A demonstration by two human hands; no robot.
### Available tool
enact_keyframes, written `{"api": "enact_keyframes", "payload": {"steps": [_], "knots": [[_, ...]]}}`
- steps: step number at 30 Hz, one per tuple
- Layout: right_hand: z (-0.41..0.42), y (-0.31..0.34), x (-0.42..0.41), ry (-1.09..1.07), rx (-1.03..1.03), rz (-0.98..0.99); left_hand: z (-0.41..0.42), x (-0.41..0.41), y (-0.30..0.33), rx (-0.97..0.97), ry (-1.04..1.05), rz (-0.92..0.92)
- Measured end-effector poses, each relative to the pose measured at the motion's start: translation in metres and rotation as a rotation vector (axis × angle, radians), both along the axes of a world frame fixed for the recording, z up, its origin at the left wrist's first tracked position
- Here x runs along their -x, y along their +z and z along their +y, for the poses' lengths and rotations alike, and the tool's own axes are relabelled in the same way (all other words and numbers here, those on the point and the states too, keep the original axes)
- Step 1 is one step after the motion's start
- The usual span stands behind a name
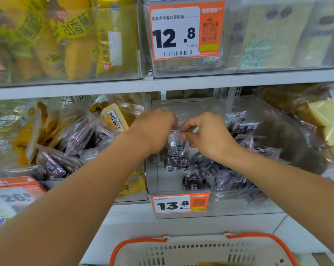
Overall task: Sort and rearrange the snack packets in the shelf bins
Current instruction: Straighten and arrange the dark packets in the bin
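Both my hands reach into the clear middle bin (pixel 152 181) on the lower shelf. My left hand (pixel 154 129) and my right hand (pixel 208 133) both pinch the top of one dark snack packet (pixel 176 152), which hangs upright above the bin floor with its barcode facing me. More dark packets (pixel 216 173) lie in the bin's right and front part. The left bin holds purple packets (pixel 53 164) mixed with yellow packets (pixel 33 131).
A price tag reading 13.8 (pixel 180 203) hangs on the middle bin's front. Upper-shelf bins hold yellow packets (pixel 66 39) and pale packs behind a 12.8 tag (pixel 185 30). A beige basket with an orange rim (pixel 200 250) sits below. Bread packs (pixel 323 116) lie at right.
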State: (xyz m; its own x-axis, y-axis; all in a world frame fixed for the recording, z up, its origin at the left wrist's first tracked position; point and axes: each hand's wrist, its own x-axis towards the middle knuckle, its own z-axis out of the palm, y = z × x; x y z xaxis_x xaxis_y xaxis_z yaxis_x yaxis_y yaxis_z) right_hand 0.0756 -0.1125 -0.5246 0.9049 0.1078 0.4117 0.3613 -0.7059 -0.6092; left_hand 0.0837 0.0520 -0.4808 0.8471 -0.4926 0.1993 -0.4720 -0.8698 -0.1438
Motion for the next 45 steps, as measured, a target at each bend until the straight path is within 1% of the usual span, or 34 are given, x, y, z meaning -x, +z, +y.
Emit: {"api": "enact_keyframes", "payload": {"steps": [3,4,6,8,9,11,12,14,16,19,22,23,27,29,33,35,38,41,43,45], "knots": [[0.007,-0.006,0.001,0.045,0.029,-0.034,0.003,0.005,-0.005,-0.011,-0.037,0.161],[0.009,-0.008,0.001,0.060,0.033,-0.039,0.003,0.006,-0.007,-0.011,-0.043,0.162],[0.013,-0.005,0.003,0.068,0.031,-0.040,0.000,0.006,-0.009,-0.030,-0.023,0.095],[0.014,0.010,0.006,0.061,0.076,0.056,-0.004,0.007,-0.009,-0.065,0.018,0.020],[0.010,0.019,0.008,0.044,0.172,0.151,-0.005,0.007,-0.010,-0.078,0.033,-0.005],[-0.005,0.040,0.010,-0.042,0.459,0.338,-0.006,0.008,-0.011,-0.107,0.044,-0.045],[-0.013,0.048,0.011,-0.083,0.576,0.390,-0.006,0.009,-0.012,-0.128,0.043,-0.068],[-0.023,0.050,0.014,-0.105,0.735,0.471,-0.005,0.011,-0.011,-0.156,0.041,-0.102],[-0.024,0.038,0.018,-0.066,0.824,0.598,-0.005,0.013,-0.011,-0.151,0.048,-0.111],[-0.017,0.015,0.021,-0.065,0.806,0.711,-0.005,0.013,-0.013,-0.131,0.069,-0.098],[-0.008,0.003,0.020,-0.152,0.758,0.659,-0.003,0.012,-0.014,-0.117,0.057,-0.088],[-0.006,0.001,0.021,-0.179,0.715,0.608,-0.002,0.012,-0.013,-0.097,0.044,-0.080],[-0.014,0.018,0.020,-0.227,0.408,0.334,0.000,0.012,-0.012,-0.025,0.030,-0.045],[-0.027,0.036,0.019,-0.203,0.298,0.298,0.001,0.013,-0.011,-0.009,0.037,-0.043],[-0.040,0.070,0.028,-0.141,-0.175,0.383,0.001,0.012,-0.013,0.018,0.036,-0.066],[-0.038,0.073,0.030,-0.140,-0.349,0.451,0.002,0.012,-0.014,0.049,0.032,-0.077],[-0.021,0.055,0.033,-0.074,-0.558,0.661,0.004,0.010,-0.013,0.118,0.031,-0.023],[-0.005,0.029,0.031,-0.094,-0.804,0.780,0.005,0.009,-0.012,0.168,-0.022,0.033],[0.001,0.022,0.027,-0.056,-0.926,0.809,0.007,0.008,-0.013,0.143,-0.097,0.035],[0.001,0.024,0.028,0.005,-0.948,0.841,0.007,0.010,-0.013,0.073,-0.121,0.088]]}}
